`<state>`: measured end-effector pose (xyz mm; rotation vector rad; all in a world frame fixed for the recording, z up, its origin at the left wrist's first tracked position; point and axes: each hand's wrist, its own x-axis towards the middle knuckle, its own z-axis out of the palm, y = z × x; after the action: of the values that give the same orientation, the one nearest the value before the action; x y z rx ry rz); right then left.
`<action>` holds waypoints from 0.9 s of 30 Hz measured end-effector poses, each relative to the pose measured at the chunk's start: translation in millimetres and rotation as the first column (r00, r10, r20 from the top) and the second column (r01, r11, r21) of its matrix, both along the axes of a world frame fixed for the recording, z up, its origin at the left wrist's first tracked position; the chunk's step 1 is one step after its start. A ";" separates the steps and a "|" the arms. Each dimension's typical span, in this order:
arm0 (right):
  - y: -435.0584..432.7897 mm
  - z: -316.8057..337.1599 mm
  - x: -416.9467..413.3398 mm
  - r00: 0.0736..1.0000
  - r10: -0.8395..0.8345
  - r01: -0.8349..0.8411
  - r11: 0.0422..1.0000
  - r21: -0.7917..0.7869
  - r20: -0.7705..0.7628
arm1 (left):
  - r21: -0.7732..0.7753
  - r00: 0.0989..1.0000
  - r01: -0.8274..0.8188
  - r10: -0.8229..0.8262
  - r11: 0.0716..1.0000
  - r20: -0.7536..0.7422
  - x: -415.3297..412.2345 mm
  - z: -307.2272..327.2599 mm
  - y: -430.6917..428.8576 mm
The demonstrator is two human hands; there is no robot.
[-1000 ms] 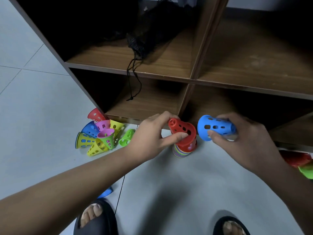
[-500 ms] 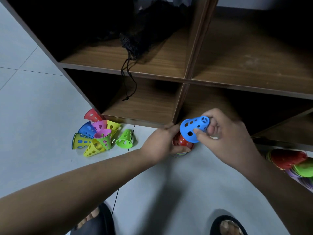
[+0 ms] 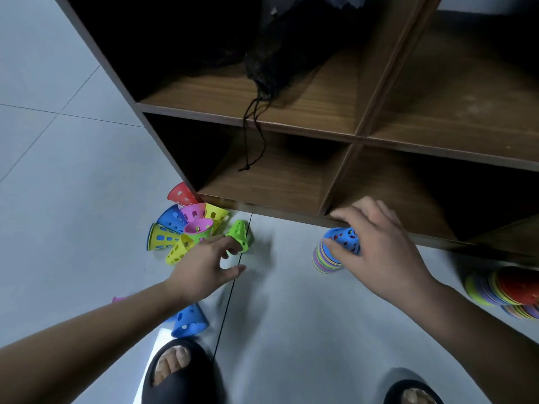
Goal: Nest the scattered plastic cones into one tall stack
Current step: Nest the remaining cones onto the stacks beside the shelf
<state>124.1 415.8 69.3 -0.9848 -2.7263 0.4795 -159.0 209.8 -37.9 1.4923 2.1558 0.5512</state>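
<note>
A person crouched on the tiled floor [image 3: 291,330] in front of a wooden shelf unit [image 3: 291,212] works both arms at once. The right hand [image 3: 379,255] arches over the stack [image 3: 325,260] of nested cones standing just before the shelf's bottom edge, thumb on the near side and fingers curled over the far side of the blue cone [image 3: 344,239] that caps it, gripping that cone. The left arm is extended across the body's left side, wrist low. The left hand [image 3: 204,266] is spread and holds nothing, the thumb splayed toward the floor and the forefinger [image 3: 230,240] at the near side of an upright green cone [image 3: 240,236]; whether it touches is hard to tell. Just beyond lies a heap of loose cones [image 3: 186,225], red, blue, yellow and pink, against the shelf's corner. Another blue cone on its side [image 3: 189,320] lies beside the left sandal [image 3: 178,371]. Further cone stacks [image 3: 507,287] lie at the right edge, and a black mesh bag [image 3: 274,59] sits on the upper shelf.
</note>
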 end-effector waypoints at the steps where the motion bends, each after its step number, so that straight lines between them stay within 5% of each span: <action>1: -5.1 -0.4 -7.9 0.999 0.039 -0.038 0.999 0.033 -0.012 | -0.015 1.000 -0.012 0.012 1.000 -0.003 -10.1 -1.4 -11.1; 6: -39.7 -20.7 -52.3 0.960 0.278 -0.277 0.959 0.064 -0.014 | -0.103 0.998 -0.034 0.029 0.994 -0.054 -55.2 -10.0 -63.7; 15: -143.5 -67.5 -133.0 0.734 0.674 -0.649 0.733 -0.204 0.083 | -0.232 0.984 0.055 -0.092 0.971 -0.152 -99.8 -25.9 -141.6; 27: -195.2 -114.9 -163.9 0.552 0.790 -0.675 0.611 -0.415 0.266 | -0.226 0.979 0.163 -0.185 0.960 -0.083 -100.6 -34.5 -164.7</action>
<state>-39.9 220.6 -45.6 0.1812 -3.4839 0.8666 -259.6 45.2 -72.4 1.5961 2.0569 0.1724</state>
